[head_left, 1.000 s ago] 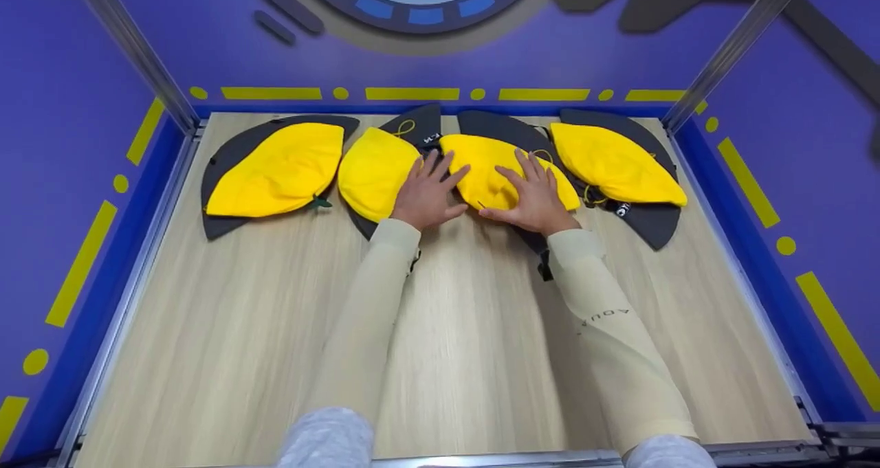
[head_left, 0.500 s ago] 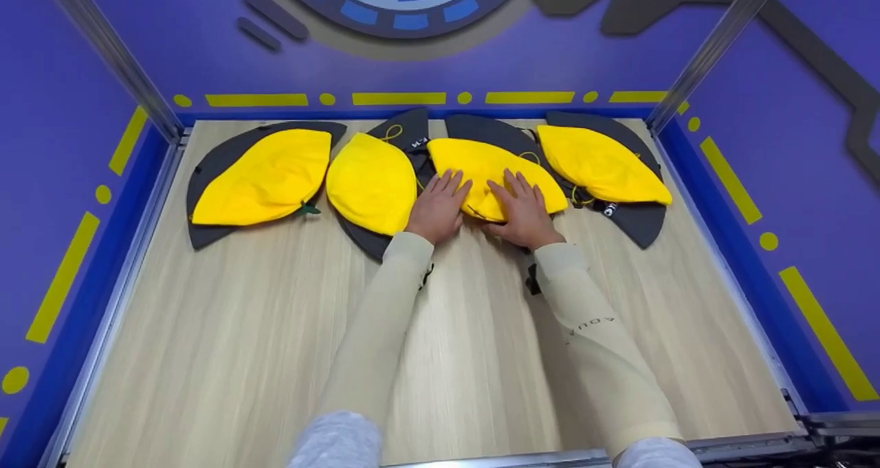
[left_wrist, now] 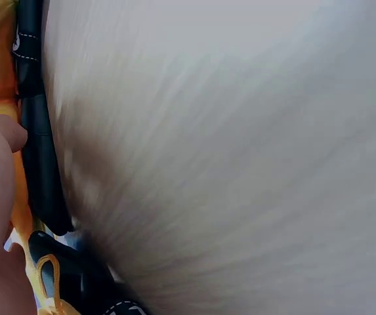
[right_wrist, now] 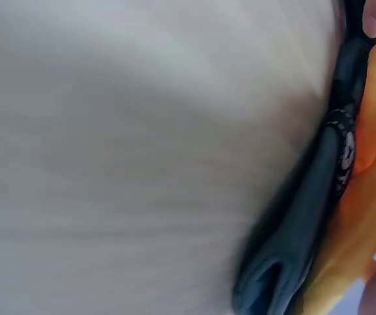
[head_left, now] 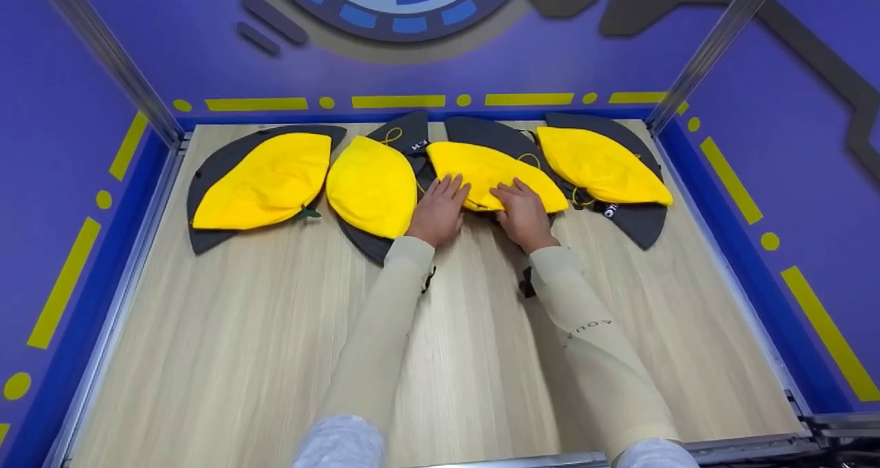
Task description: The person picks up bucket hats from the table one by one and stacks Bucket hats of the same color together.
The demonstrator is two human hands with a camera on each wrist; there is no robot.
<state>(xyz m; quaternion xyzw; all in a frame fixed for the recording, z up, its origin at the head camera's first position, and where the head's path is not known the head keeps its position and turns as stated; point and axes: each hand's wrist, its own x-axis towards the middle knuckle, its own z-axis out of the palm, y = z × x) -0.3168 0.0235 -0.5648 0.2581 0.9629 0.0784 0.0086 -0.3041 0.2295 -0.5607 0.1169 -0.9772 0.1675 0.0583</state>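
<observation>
Four-colour clutter is absent here: a folded yellow and dark grey sun hat point(head_left: 491, 165) lies before me, third from the left. My left hand point(head_left: 438, 210) holds its near left edge, fingers over the yellow cloth. In the right wrist view a thumb tip point(right_wrist: 375, 20) presses the dark brim point(right_wrist: 299, 216). My right hand point(head_left: 526, 214) grips the near edge with curled fingers; its thumb is hidden in the head view. Beside my left hand lies another yellow hat point(head_left: 371, 186) with a dark brim.
One more yellow and grey hat point(head_left: 268, 179) lies at the far left, another point(head_left: 601, 165) at the right. The hats line the back of the wooden tabletop point(head_left: 275, 358). Purple panels point(head_left: 412, 69) enclose the back and sides.
The right hand's spread fingers have curled onto the hat's near edge. My left hand's fingers have drawn together and moved onto its left edge. The head view has shifted slightly.
</observation>
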